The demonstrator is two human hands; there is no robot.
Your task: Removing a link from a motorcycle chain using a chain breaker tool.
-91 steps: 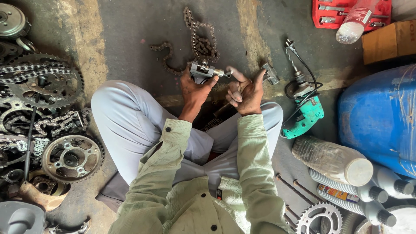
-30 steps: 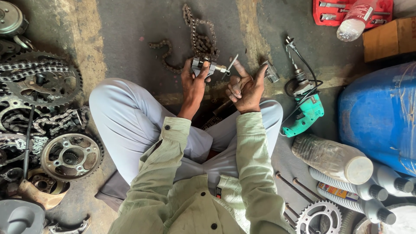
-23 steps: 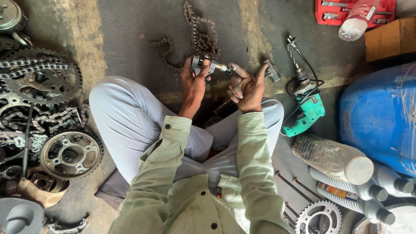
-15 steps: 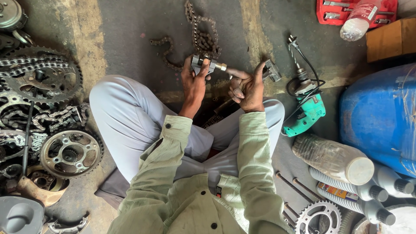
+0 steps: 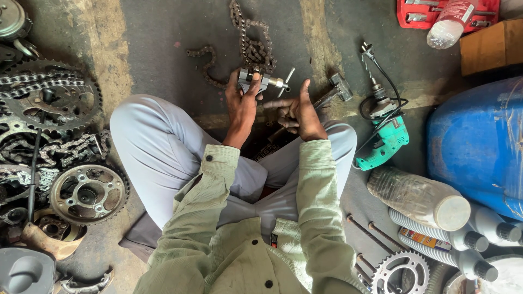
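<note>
left hand [image 5: 241, 104] is gripping the metal chain tool [image 5: 260, 81], clamped round its body, just above the knees | right hand [image 5: 298, 111] is sitting open beside it, fingers loose, touching nothing I can make out | chain [image 5: 251, 41] is lying on the floor right behind the tool | green drill [image 5: 384, 142] is lying off to the right

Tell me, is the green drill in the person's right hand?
No, the green drill lies on the floor beside the right hand.
</note>
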